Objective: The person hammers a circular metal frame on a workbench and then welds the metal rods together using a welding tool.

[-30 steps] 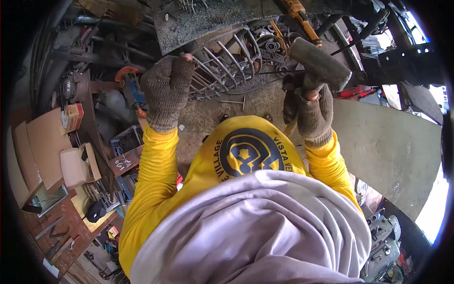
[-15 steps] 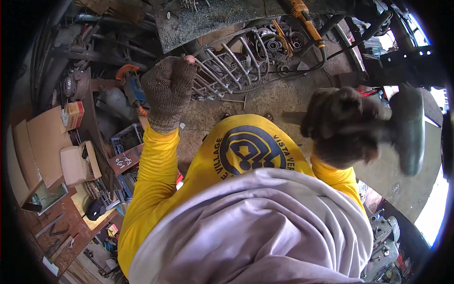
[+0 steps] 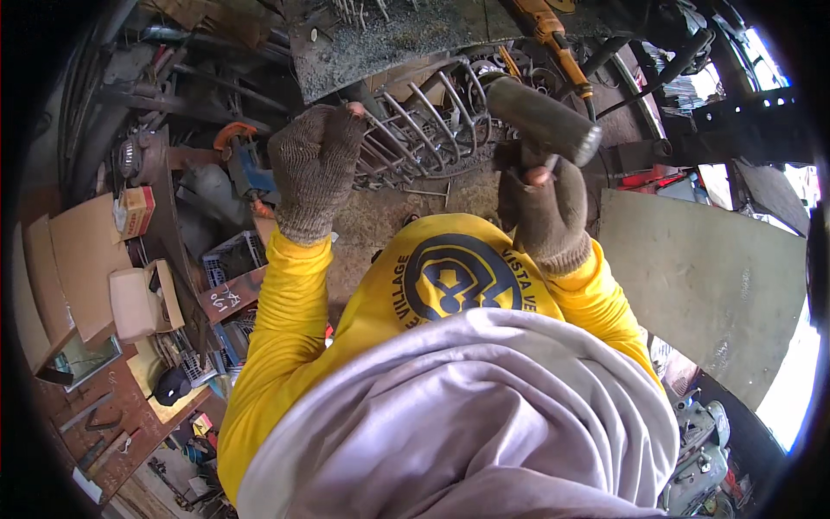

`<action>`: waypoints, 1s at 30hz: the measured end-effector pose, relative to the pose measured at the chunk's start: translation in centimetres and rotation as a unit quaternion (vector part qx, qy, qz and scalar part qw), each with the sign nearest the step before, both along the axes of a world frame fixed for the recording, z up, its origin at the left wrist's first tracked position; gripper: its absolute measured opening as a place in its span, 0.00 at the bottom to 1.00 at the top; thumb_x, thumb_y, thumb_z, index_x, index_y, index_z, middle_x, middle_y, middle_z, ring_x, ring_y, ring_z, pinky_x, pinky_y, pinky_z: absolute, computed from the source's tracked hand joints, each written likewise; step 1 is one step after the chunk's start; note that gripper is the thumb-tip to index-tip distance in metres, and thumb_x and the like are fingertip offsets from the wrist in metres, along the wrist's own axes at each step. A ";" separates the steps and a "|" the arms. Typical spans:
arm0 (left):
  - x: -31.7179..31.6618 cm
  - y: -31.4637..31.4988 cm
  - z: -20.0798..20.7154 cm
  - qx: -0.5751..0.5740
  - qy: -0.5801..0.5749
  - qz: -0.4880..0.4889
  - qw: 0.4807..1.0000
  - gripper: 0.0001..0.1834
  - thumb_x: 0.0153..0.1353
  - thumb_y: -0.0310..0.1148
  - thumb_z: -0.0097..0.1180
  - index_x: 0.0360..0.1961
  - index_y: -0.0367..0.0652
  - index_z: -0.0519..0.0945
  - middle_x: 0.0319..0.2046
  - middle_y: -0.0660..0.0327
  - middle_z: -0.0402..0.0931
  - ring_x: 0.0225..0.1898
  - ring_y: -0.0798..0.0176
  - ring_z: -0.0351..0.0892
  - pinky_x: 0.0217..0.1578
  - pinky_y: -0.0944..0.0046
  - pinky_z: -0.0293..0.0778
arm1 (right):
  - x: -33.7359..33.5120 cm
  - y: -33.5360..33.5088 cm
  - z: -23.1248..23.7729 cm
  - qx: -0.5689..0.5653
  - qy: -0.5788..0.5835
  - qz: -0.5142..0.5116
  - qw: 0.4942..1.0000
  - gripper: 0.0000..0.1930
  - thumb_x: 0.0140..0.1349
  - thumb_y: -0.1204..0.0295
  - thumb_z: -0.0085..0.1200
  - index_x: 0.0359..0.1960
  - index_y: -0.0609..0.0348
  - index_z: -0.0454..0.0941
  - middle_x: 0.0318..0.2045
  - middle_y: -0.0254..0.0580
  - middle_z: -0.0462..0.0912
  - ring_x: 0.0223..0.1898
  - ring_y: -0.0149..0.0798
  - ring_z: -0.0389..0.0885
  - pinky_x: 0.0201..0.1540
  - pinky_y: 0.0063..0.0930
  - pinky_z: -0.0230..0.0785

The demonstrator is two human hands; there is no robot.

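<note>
The workshop is cluttered; a grit-covered counter stands beyond the barred metal frame. The gloved right hand, right of the frame, grasps the hammer by its handle. The gloved left hand, at the frame's left end, is clenched; contents cannot be determined. The hammer, previously swung far right, is now near the frame's right side: the swing has returned inward. Its head is thick, grey, roughly cylindrical. An orange power tool lies beyond the frame, to its right.

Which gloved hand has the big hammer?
The right hand: the hammer sticks out beyond its fist. The left hand is closed too, but no hammer shows there.
</note>
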State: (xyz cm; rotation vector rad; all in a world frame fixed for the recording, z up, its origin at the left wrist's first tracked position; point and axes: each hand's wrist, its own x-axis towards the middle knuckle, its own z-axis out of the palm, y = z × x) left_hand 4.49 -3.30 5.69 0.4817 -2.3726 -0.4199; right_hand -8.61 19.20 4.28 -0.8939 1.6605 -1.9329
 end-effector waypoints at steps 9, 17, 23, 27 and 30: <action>1.2 -1.5 -2.0 -0.223 -0.026 -0.029 0.974 0.12 0.63 0.34 0.56 0.47 0.44 0.76 0.32 0.58 0.77 0.29 0.53 0.76 0.31 0.53 0.69 | -0.3 1.2 2.9 0.007 -0.179 -0.028 0.983 0.14 0.66 0.66 0.48 0.42 0.65 0.76 0.24 0.39 0.76 0.19 0.31 0.73 0.20 0.23 0.64; 0.7 -2.2 -1.6 -0.049 -0.125 0.013 0.991 0.16 0.59 0.31 0.58 0.49 0.46 0.78 0.39 0.58 0.77 0.34 0.53 0.77 0.34 0.51 0.69 | 0.1 1.1 0.0 0.117 0.081 0.028 0.989 0.21 0.69 0.62 0.45 0.51 0.71 0.71 0.46 0.54 0.78 0.45 0.45 0.78 0.48 0.32 0.69; 0.2 -0.2 0.7 -0.037 -0.032 0.026 0.998 0.11 0.62 0.38 0.58 0.30 0.42 0.81 0.22 0.58 0.76 0.26 0.54 0.76 0.36 0.56 0.68 | -0.1 0.2 -0.9 0.025 0.068 -0.015 0.997 0.22 0.69 0.58 0.44 0.49 0.68 0.73 0.30 0.41 0.80 0.28 0.34 0.76 0.32 0.29 0.69; 0.1 0.9 1.2 0.026 -0.018 0.025 0.999 0.13 0.62 0.39 0.58 0.26 0.41 0.79 0.21 0.58 0.75 0.25 0.54 0.76 0.35 0.57 0.68 | 0.2 -0.5 -0.8 0.094 0.073 0.010 0.993 0.18 0.68 0.58 0.46 0.46 0.63 0.73 0.20 0.40 0.76 0.20 0.35 0.74 0.26 0.30 0.67; 0.3 1.3 1.9 0.077 -0.027 0.019 0.997 0.13 0.61 0.39 0.59 0.25 0.41 0.79 0.20 0.58 0.75 0.24 0.54 0.76 0.34 0.57 0.68 | 0.1 -1.1 -0.9 0.123 0.075 0.017 0.989 0.16 0.67 0.62 0.47 0.47 0.63 0.73 0.22 0.45 0.77 0.23 0.41 0.77 0.29 0.33 0.68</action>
